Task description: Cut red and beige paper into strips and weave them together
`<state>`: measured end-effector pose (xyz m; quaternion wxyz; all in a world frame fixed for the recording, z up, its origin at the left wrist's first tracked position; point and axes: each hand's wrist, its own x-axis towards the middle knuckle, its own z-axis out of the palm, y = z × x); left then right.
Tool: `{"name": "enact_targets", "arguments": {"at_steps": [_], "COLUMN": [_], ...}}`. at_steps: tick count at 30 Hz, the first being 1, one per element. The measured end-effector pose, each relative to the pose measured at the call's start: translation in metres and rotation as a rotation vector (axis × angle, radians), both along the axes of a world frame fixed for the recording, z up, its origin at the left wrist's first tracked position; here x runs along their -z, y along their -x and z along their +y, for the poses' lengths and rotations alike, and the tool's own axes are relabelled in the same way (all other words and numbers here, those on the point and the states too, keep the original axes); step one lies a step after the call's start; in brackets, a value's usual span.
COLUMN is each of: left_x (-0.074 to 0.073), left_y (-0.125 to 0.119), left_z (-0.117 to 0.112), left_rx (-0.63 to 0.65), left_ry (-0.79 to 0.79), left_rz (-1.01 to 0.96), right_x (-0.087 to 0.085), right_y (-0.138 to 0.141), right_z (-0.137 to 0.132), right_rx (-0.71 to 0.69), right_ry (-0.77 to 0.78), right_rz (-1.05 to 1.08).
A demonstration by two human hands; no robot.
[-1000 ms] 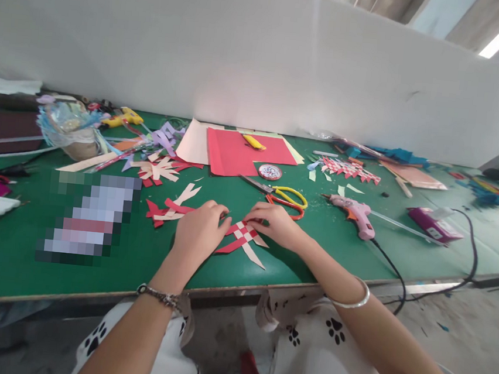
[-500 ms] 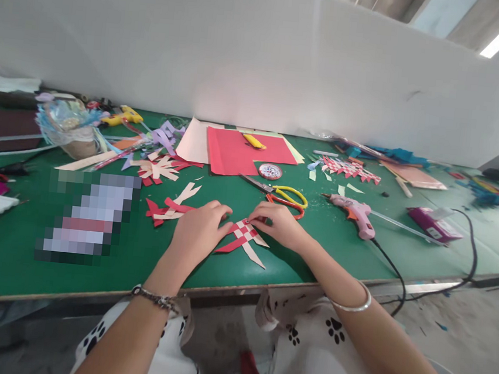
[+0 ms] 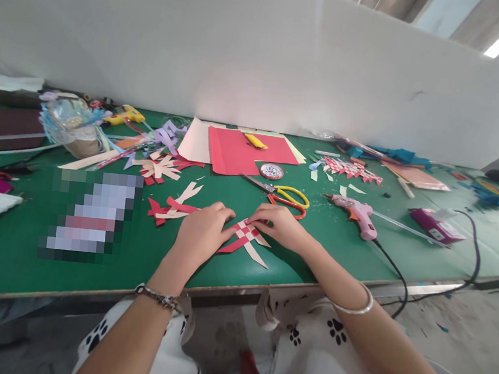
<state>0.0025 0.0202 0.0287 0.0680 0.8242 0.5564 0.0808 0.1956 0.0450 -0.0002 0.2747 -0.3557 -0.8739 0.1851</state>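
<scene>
Here the left hand and right hand sit just apart, grip impossible to tell, at the left edge and far corner of a red-and-cream checkered woven paper piece on the green tabletop, where one uneven tug could skew the weave.

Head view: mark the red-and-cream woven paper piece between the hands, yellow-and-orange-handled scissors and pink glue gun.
Woven paper piece (image 3: 247,231), head view: checkered middle.
Scissors (image 3: 271,189), head view: metal near the pivot.
Pink glue gun (image 3: 360,212), head view: main body.
</scene>
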Motion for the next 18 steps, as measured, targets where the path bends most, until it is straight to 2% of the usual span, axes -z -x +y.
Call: {"name": "enact_targets", "arguments": {"at_steps": [4,8,18], "left_x": [-0.0011,-0.0018,-0.0009], "left_y": [-0.0006,-0.0007,-0.0003], "left_z": [-0.0006,-0.001,-0.0002], "left_rx": [-0.004,-0.008,0.005], "left_ry": [0.01,0.014,0.024], "left_rz": [0.008,0.005,0.009], "right_x": [0.0011,-0.0014,0.001], "right_y": [-0.0006,-0.0014,-0.0021], "right_z": [0.0002,-0.0006,-0.0009], "right_rx": [-0.008,0.03,-0.021], "right_ry": [-0.041,-0.073,-0.027], "right_rz": [-0.045,0.002,-0.072]}}
